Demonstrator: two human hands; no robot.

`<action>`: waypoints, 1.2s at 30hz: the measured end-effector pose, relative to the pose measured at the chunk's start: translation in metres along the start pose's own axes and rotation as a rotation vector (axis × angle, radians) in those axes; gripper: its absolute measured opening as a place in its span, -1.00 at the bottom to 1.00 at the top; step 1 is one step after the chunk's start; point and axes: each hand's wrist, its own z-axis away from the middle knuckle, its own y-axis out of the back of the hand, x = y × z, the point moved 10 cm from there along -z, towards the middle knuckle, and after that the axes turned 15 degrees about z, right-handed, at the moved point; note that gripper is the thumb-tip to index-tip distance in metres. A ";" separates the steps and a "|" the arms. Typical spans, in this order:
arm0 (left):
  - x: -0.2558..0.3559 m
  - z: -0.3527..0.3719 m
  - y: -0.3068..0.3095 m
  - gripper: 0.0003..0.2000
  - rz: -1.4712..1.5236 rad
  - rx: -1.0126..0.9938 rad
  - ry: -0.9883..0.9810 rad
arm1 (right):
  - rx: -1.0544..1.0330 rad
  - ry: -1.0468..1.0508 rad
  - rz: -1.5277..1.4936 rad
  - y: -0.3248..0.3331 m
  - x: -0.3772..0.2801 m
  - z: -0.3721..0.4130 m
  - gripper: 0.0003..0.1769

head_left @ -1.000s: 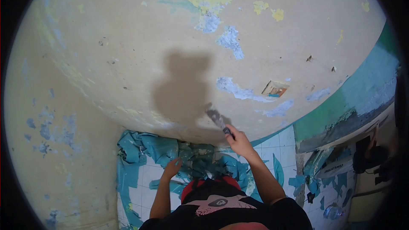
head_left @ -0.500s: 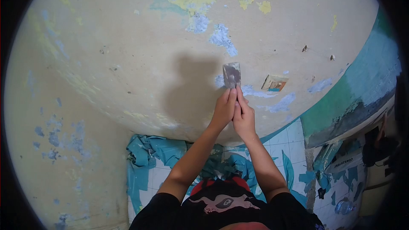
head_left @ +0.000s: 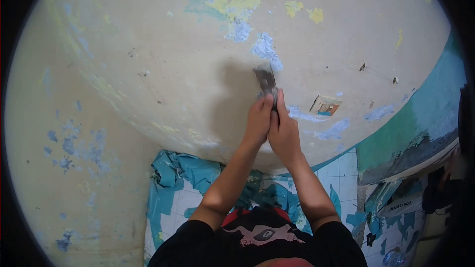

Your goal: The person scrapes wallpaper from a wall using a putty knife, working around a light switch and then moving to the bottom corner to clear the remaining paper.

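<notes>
Both of my hands are wrapped round the handle of a scraper (head_left: 265, 78), which has a wide, flat, stained metal blade. My left hand (head_left: 259, 121) grips from the left, its thumb along the handle. Pressed against it, my right hand (head_left: 284, 131) has its index finger stretched up beside the blade's base. The handle is mostly hidden inside the fingers. At the wall (head_left: 188, 76), the blade's edge lies just below a bluish-white patch (head_left: 266, 49) where the beige paint is gone. Another bare patch (head_left: 306, 114) shows right of my hands.
An electrical wall box (head_left: 325, 105) sits to the right of my hands. Yellow patches (head_left: 232, 1) mark the wall higher up. Peeled teal sheets (head_left: 190, 168) lie crumpled on the white tile floor (head_left: 341, 170). At the far right is a green and blue wall section (head_left: 396, 133).
The scraper has turned, its blade now leaning to the upper left and seen more edge-on. The view has shifted slightly, with the wall patches lying further right. Both hands keep their grip.
</notes>
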 end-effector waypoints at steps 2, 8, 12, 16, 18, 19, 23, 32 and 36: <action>0.019 -0.005 -0.010 -0.62 0.014 0.000 0.023 | -0.081 0.003 -0.053 0.003 -0.018 -0.017 -0.41; 0.003 0.012 -0.009 -0.61 -0.055 0.015 0.050 | -0.004 0.062 -0.082 0.007 -0.010 0.007 -0.42; 0.010 0.001 -0.014 -0.63 -0.102 -0.019 0.046 | -0.058 0.008 -0.054 0.009 -0.014 -0.006 -0.42; 0.012 0.002 -0.021 -0.63 -0.001 -0.001 0.054 | -0.160 -0.057 -0.078 0.009 -0.012 -0.008 -0.43; 0.008 0.010 -0.021 -0.63 -0.042 -0.012 0.058 | -0.101 -0.002 -0.059 0.015 -0.013 0.000 -0.44; 0.006 0.008 -0.021 -0.63 -0.046 -0.013 0.054 | -0.100 0.001 -0.063 0.013 -0.012 -0.001 -0.44; 0.014 -0.001 -0.024 -0.57 -0.011 0.012 0.047 | -0.098 0.002 -0.032 0.014 -0.017 -0.013 -0.44; 0.024 -0.004 -0.015 -0.60 -0.053 -0.007 -0.003 | 0.014 0.134 -0.009 0.007 -0.023 -0.017 -0.44; 0.062 -0.018 -0.027 -0.61 0.063 -0.006 -0.033 | -0.082 0.152 0.045 0.008 -0.053 -0.044 -0.43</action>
